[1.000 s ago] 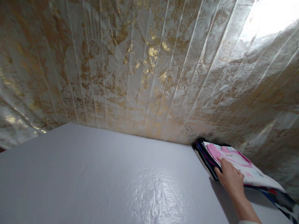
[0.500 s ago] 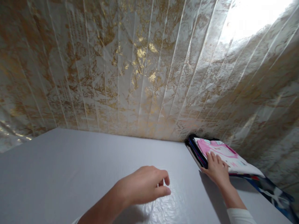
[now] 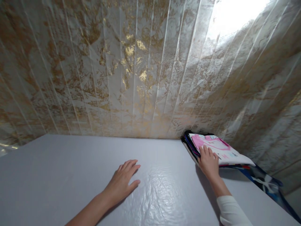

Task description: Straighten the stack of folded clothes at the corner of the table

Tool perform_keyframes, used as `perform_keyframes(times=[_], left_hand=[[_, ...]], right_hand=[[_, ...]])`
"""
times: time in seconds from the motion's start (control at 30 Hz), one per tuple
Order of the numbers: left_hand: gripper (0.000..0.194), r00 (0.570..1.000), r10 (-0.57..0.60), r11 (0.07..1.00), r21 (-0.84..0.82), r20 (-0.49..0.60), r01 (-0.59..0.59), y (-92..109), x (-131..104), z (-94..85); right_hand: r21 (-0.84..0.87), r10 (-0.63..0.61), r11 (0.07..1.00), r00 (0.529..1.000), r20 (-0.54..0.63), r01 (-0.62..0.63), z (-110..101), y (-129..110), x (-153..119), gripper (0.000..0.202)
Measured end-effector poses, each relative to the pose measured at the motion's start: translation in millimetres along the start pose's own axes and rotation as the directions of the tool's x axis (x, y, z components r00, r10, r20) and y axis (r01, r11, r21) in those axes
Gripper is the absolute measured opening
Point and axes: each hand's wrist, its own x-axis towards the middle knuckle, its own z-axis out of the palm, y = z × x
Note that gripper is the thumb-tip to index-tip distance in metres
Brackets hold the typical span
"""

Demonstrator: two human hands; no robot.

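Observation:
A stack of folded clothes lies at the far right of the white table, with a white and pink T-shirt [image 3: 227,152] on top. My right hand [image 3: 208,161] rests on the near left edge of this shirt. Its fingers lie spread over the cloth, and its thumb is by the side of the stack. Darker folded garments [image 3: 192,149] show underneath. To the left, my left hand [image 3: 122,180] is low over the table top, palm down, open, fingers apart, holding nothing.
The white table [image 3: 77,166] has a shiny, wrinkled covering. Behind it hangs a pleated silver and gold curtain [image 3: 141,78], close to the back edge. A dark blue patterned cloth [image 3: 265,183] trails from the stack over the table's right edge.
My left hand has moved left and its curled fingers have spread out. My right hand stays on the T-shirt. The whole view has shifted slightly.

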Motion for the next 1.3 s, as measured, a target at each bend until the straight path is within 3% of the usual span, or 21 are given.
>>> perform_keyframes(times=[0.13, 0.27, 0.4, 0.5, 0.57, 0.63, 0.7, 0.77, 0.9, 1.3], left_hand=[[0.047, 0.999, 0.001, 0.995, 0.096, 0.046, -0.006, -9.9, -4.9, 10.5], [0.051, 1.000, 0.004, 0.999, 0.053, 0.025, -0.005, -6.8, -7.4, 11.9], [0.065, 0.969, -0.049, 0.996, -0.089, -0.242, 0.028, -5.8, -5.5, 14.0], [0.051, 0.917, -0.065, 0.989, -0.146, -0.394, 0.007, -7.5, -3.5, 15.7], [0.037, 0.932, -0.056, 0.988, -0.156, -0.358, 0.000, -8.2, -2.5, 15.1], [0.028, 0.962, -0.039, 0.988, -0.155, -0.270, -0.003, -7.9, -1.7, 13.4], [0.025, 0.978, -0.027, 0.990, -0.138, -0.205, -0.001, -7.1, -0.7, 11.1], [0.023, 0.985, -0.030, 0.994, -0.105, -0.169, 0.013, -6.3, 0.6, 9.2], [0.018, 0.991, -0.061, 0.997, -0.052, -0.116, 0.055, -5.1, 2.9, 7.7], [0.017, 0.994, -0.057, 0.998, -0.016, -0.095, 0.056, -2.6, 0.1, 5.5]], right_hand=[[0.001, 0.030, 1.000, 0.997, 0.077, -0.030, 3.0, 2.9, -1.9, 0.054], [0.127, 0.001, 0.992, 1.000, 0.013, -0.003, -5.7, -12.5, 0.8, 0.052], [0.383, -0.129, 0.912, 0.989, -0.075, 0.148, -30.2, -59.3, 2.0, 0.045], [0.631, -0.220, 0.755, 0.975, -0.010, 0.177, -55.2, -101.1, -5.7, 0.033], [0.790, -0.359, 0.587, 0.931, 0.058, 0.177, -71.5, -126.5, -16.5, 0.030], [0.881, -0.509, 0.436, 0.858, 0.071, 0.185, -84.9, -147.0, -28.9, 0.033], [0.906, -0.602, 0.359, 0.798, 0.040, 0.225, -93.6, -160.5, -38.9, 0.039], [0.897, -0.644, 0.337, 0.765, -0.001, 0.285, -97.4, -166.4, -43.9, 0.043], [0.890, -0.664, 0.322, 0.747, -0.033, 0.324, -94.8, -163.3, -42.1, 0.050], [0.976, -0.580, 0.214, 0.810, 0.089, 0.045, -83.6, -163.2, -43.8, 0.041]])
